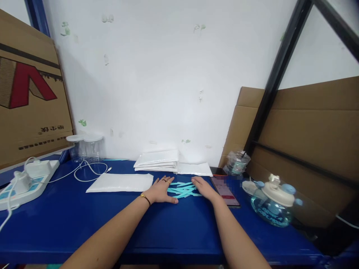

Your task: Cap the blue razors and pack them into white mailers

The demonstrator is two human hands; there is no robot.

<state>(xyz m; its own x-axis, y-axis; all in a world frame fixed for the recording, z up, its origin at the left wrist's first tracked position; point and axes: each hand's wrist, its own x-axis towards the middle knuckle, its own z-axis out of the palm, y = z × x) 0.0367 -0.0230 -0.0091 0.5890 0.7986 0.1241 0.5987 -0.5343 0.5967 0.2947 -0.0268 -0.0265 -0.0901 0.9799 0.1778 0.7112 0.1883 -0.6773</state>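
Head view: teal strips (pixel 183 190) heaped on table (pixel 174 228) between both hands. Left hand (pixel 161 189), 9 o'clock, spread wide. Right hand (pixel 206 189), 3 o'clock, thumb hidden; can't tell whether gripping. Phone (pixel 228 196) farther at 3, print illegible. Forearms (pixel 117 228) cut off at 6.

On my feed, the cardboard box (pixel 33 112) at the left carries upside-down print: Chinese characters I take for 绝尘侠, a ® mark beside them, and a big red shape like an inverted V. Another printed line there is too small for me to read. On the clear bottle (pixel 272 209) I make out pale blue lettering, the lower line apparently COOL MOOD. The phone (pixel 226 191) screen's text is illegible.
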